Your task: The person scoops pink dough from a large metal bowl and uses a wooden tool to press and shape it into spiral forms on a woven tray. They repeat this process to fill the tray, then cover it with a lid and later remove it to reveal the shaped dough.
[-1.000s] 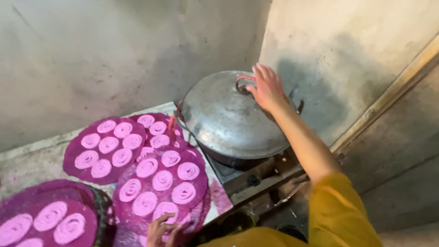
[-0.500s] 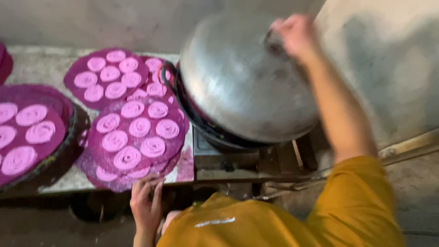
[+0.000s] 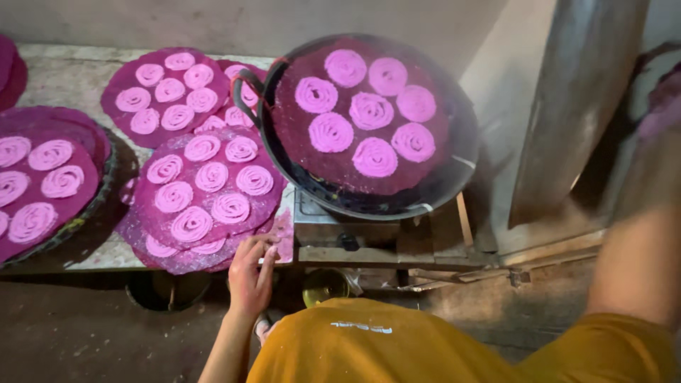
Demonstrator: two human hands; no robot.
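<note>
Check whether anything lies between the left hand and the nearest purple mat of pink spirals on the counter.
Nothing visible does. The left hand rests at the counter's front edge, its fingertips right at the near rim of the purple mat of pink spirals. No object lies between them. The open wok sits off to the right.

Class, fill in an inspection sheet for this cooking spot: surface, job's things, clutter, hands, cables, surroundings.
Surface: stained stone counter, worn.
Job's things: black pan on a stove, holding a purple mat with seven pink spirals; lid lifted off at right.
Clutter: stacked mats of spirals; basket at left.
Hands: left hand on the counter edge; right hand out of view, forearm blurred.
Cables: nothing seen.
Surroundings: plaster wall, dirt floor.
</note>
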